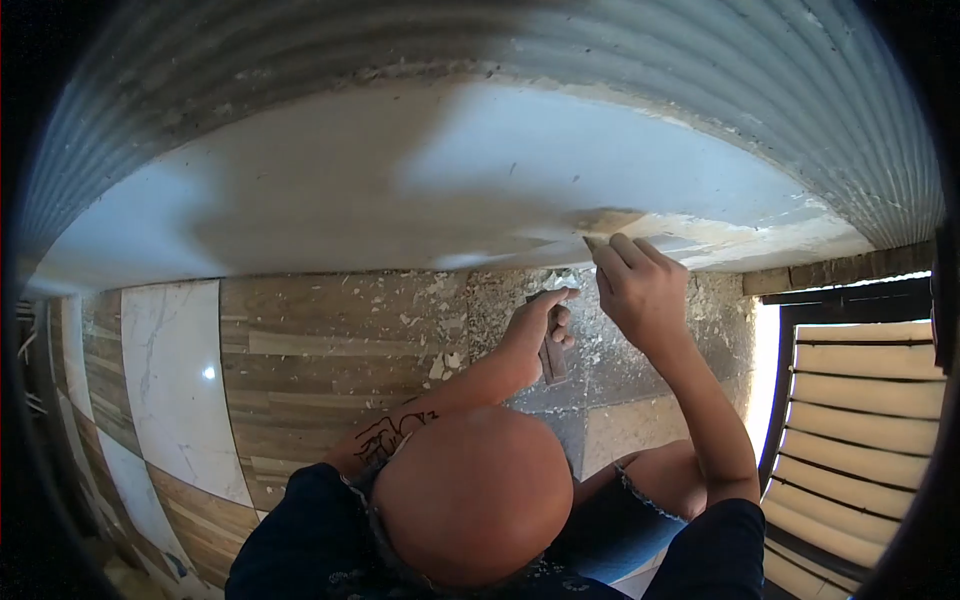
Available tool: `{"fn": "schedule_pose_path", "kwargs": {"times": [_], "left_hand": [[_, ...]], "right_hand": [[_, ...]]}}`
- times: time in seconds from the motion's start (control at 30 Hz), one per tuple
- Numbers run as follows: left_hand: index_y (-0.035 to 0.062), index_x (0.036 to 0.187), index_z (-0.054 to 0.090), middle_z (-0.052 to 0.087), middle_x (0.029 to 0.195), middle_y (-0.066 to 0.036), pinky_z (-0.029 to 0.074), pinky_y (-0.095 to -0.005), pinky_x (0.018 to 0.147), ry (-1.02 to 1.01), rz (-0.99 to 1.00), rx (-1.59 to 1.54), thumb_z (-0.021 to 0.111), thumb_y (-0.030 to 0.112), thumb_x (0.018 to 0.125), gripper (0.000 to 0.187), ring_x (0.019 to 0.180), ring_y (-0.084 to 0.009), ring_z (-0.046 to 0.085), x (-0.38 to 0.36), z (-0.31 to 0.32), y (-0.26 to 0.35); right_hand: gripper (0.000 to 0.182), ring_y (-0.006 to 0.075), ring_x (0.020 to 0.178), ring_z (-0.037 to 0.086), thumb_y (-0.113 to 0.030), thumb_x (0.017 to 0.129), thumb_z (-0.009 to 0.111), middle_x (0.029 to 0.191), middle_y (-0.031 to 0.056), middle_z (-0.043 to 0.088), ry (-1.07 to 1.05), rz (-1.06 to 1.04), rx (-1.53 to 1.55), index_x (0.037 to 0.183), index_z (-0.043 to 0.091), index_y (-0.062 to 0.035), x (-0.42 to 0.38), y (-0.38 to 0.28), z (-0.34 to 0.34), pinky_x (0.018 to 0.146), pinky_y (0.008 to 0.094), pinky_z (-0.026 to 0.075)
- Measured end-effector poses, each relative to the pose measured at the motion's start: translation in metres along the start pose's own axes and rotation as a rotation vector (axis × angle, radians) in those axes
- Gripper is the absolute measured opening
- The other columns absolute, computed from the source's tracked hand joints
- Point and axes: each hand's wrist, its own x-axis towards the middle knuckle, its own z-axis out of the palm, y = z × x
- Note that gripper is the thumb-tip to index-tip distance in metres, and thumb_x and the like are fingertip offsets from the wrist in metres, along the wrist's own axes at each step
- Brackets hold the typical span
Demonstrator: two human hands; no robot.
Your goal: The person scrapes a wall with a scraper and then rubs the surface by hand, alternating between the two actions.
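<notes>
My right hand (643,290) is closed round a small scraper (591,243), its pointed tip at the white wall (480,190) beside a patch of peeled, brownish surface (608,218). Lower and to the left, my left hand (545,325) has its fingers curled round a flat, brownish strip-like piece (553,360), with the index finger stretched toward the wall's foot. Both hands are apart. Pale flakes (445,365) lie on the floor below the wall.
Wood-look floor boards (310,330) and a white marble-look tile (180,380) extend to the left. Corrugated sheeting (480,40) lies beyond the wall. A barred metal gate (860,400) stands at the right. My bent knee (665,478) is near my right forearm.
</notes>
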Motion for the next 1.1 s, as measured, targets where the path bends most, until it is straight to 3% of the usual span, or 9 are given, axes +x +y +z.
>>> {"fn": "schedule_pose_path", "kwargs": {"times": [0.47, 0.63, 0.73, 0.77, 0.87, 0.9, 0.93, 1.03, 1.1], "left_hand": [[0.003, 0.116, 0.054, 0.042, 0.065, 0.004, 0.038, -0.028, 0.057, -0.019, 0.012, 0.031, 0.056, 0.026, 0.093, 0.032, 0.052, -0.0082, 0.037, -0.006, -0.006, 0.006], [0.0137, 0.091, 0.049, 0.045, 0.067, 0.002, 0.038, -0.0265, 0.053, 0.019, 0.008, -0.042, 0.058, 0.032, 0.09, 0.021, 0.053, -0.0098, 0.04, -0.003, -0.002, 0.007], [0.0137, 0.091, 0.05, 0.049, 0.069, 0.0, 0.039, -0.0266, 0.05, 0.167, -0.004, -0.102, 0.059, 0.035, 0.089, 0.023, 0.055, -0.0112, 0.045, -0.012, 0.004, 0.017], [0.0133, 0.103, 0.054, 0.053, 0.077, -0.003, 0.043, -0.0287, 0.056, 0.044, 0.013, -0.119, 0.06, 0.037, 0.087, 0.029, 0.063, -0.0149, 0.051, -0.008, -0.011, 0.015], [0.0061, 0.106, 0.056, 0.059, 0.084, -0.008, 0.048, -0.0318, 0.06, -0.115, 0.025, -0.058, 0.055, 0.037, 0.088, 0.036, 0.067, -0.0162, 0.054, 0.012, -0.027, 0.008], [-0.0001, 0.109, 0.057, 0.062, 0.098, -0.015, 0.052, -0.0343, 0.072, -0.14, 0.075, -0.09, 0.053, 0.036, 0.089, 0.041, 0.078, -0.0204, 0.058, 0.016, -0.031, 0.004], [-0.0001, 0.109, 0.057, 0.062, 0.098, -0.015, 0.052, -0.0343, 0.072, -0.149, 0.062, -0.074, 0.053, 0.036, 0.089, 0.041, 0.078, -0.0204, 0.058, 0.01, -0.024, 0.006], [0.0009, 0.113, 0.057, 0.056, 0.117, -0.015, 0.043, -0.0403, 0.097, -0.238, 0.118, -0.179, 0.049, 0.034, 0.091, 0.041, 0.106, -0.0266, 0.054, -0.008, -0.012, 0.016], [0.0024, 0.115, 0.056, 0.057, 0.114, -0.013, 0.045, -0.0421, 0.097, -0.281, 0.118, -0.144, 0.048, 0.034, 0.091, 0.04, 0.105, -0.0261, 0.055, -0.023, -0.012, 0.026]], "right_hand": [[0.009, 0.0204, 0.069, 0.06, -0.006, 0.069, 0.059, 0.083, 0.004, 0.059, 0.035, 0.017, 0.002, 0.078, 0.059, -0.0066, -0.011, 0.003, 0.015, 0.053, 0.0336, 0.05], [0.013, 0.0213, 0.072, 0.061, -0.005, 0.067, 0.064, 0.081, 0.0044, 0.059, -0.101, -0.012, 0.016, 0.08, 0.06, -0.007, -0.025, 0.005, 0.036, 0.055, 0.0346, 0.05], [0.017, 0.0242, 0.07, 0.062, -0.007, 0.065, 0.07, 0.081, 0.0058, 0.061, -0.18, 0.022, 0.135, 0.078, 0.06, -0.0064, -0.026, 0.002, 0.023, 0.055, 0.036, 0.049], [0.015, 0.0251, 0.067, 0.063, -0.007, 0.066, 0.07, 0.079, 0.0064, 0.062, -0.169, 0.091, 0.31, 0.077, 0.06, -0.0061, -0.023, 0.0, 0.014, 0.055, 0.036, 0.049], [0.009, 0.0279, 0.062, 0.063, -0.008, 0.074, 0.068, 0.073, 0.0081, 0.062, -0.096, 0.248, 0.559, 0.074, 0.06, -0.0053, -0.013, -0.006, -0.011, 0.055, 0.0369, 0.048], [0.009, 0.0279, 0.061, 0.063, -0.01, 0.076, 0.069, 0.074, 0.0085, 0.062, -0.094, 0.338, 0.602, 0.075, 0.061, -0.0054, -0.009, -0.008, -0.02, 0.055, 0.0375, 0.048], [0.01, 0.0279, 0.061, 0.063, -0.012, 0.078, 0.069, 0.075, 0.0089, 0.063, -0.088, 0.429, 0.648, 0.077, 0.062, -0.0054, -0.007, -0.009, -0.026, 0.055, 0.0381, 0.048], [0.009, 0.0303, 0.063, 0.064, -0.014, 0.084, 0.065, 0.082, 0.0108, 0.064, -0.007, 0.379, 0.651, 0.088, 0.062, -0.0064, -0.011, -0.013, -0.021, 0.056, 0.0408, 0.05], [0.016, 0.0337, 0.069, 0.064, -0.014, 0.086, 0.062, 0.089, 0.0135, 0.063, -0.008, 0.321, 0.625, 0.1, 0.059, -0.0077, -0.018, -0.02, -0.012, 0.059, 0.043, 0.051]]}}
